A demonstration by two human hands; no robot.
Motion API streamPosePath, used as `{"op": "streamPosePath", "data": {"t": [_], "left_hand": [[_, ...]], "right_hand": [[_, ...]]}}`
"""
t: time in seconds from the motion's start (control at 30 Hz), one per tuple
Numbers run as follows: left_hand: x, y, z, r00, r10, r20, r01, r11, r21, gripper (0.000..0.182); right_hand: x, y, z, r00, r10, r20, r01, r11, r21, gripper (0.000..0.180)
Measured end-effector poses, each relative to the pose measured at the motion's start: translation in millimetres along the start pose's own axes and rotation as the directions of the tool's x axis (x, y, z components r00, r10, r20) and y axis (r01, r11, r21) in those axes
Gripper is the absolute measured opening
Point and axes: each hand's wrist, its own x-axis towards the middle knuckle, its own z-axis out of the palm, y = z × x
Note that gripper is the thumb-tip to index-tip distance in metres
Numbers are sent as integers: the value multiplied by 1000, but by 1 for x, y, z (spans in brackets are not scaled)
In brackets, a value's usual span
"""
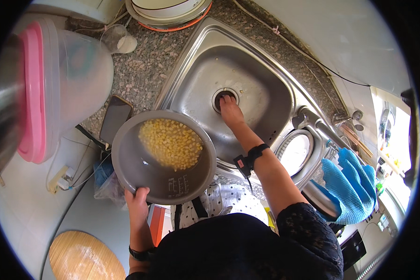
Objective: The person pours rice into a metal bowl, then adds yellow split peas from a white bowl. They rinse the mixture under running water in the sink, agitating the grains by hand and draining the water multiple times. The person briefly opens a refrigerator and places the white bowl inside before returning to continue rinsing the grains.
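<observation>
My left hand (138,199) grips the rim of a grey rice-cooker inner pot (133,147), thumb over the edge. The pot is tilted beside the sink, and yellow kernels or beans (171,141) lie in cloudy water inside it. Measuring marks show on its inner wall. My right hand (232,111) reaches down into the stainless-steel sink (196,84). Its fingers are at the dark drain opening (221,99), their tips hidden, so I cannot tell whether they grasp anything. A few kernels lie scattered on the sink floor around the drain.
A smartphone (116,117) lies left of the pot, near a clear container with a pink lid (35,91). Stacked bowls (168,10) stand behind. Right of the sink are a faucet (306,117), a drain basket (294,152) and a blue cloth (351,189). A round wooden board (85,257) lies lower left.
</observation>
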Motion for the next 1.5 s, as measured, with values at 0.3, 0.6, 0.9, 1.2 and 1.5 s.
{"op": "streamPosePath", "data": {"t": [0.3,0.6,0.9,1.2,1.5], "left_hand": [[1,3,5,1000,16,-8,-16,1000,14,31],[3,3,3,1000,-2,3,1,999,36,31],[1,4,5,999,-45,-27,46,998,35,36],[2,8,7,1000,-23,-4,23,999,32,38],[2,12,6,1000,-24,11,23,998,59,44]], "right_hand": [[1,13,7,994,-108,-13,109,983,146,14],[14,31,-22,961,-227,158,108,833,542,18],[20,27,-24,969,-169,179,34,813,582,10],[-65,-80,-254,929,126,-349,256,465,848,9],[-42,-61,-222,953,79,-291,211,514,832,14]]}}
